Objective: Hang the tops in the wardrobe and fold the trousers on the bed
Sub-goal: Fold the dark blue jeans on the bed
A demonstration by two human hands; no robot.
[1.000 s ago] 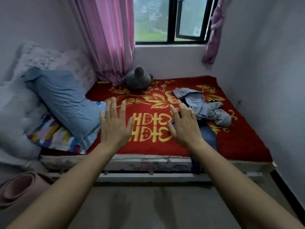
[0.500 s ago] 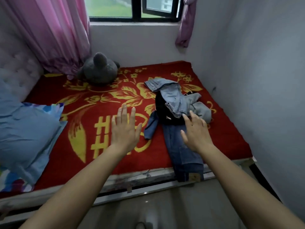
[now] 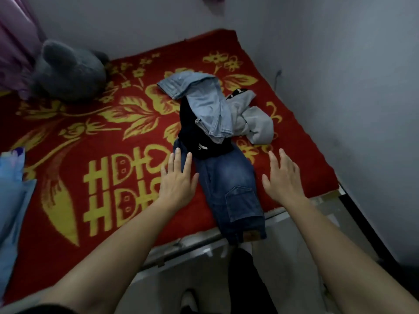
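The dark jeans (image 3: 229, 184) lie lengthwise near the front of the bed, their labelled end hanging over its edge. A black garment (image 3: 199, 137), pale jeans (image 3: 204, 105) and a grey top (image 3: 254, 118) are piled on their far end. Your left hand (image 3: 179, 180) and right hand (image 3: 283, 177) flank them, fingers straight, holding nothing. Lift the pile off one layer at a time, pale jeans first, so nothing drags. Use the red blanket (image 3: 90, 137) to your left for folding.
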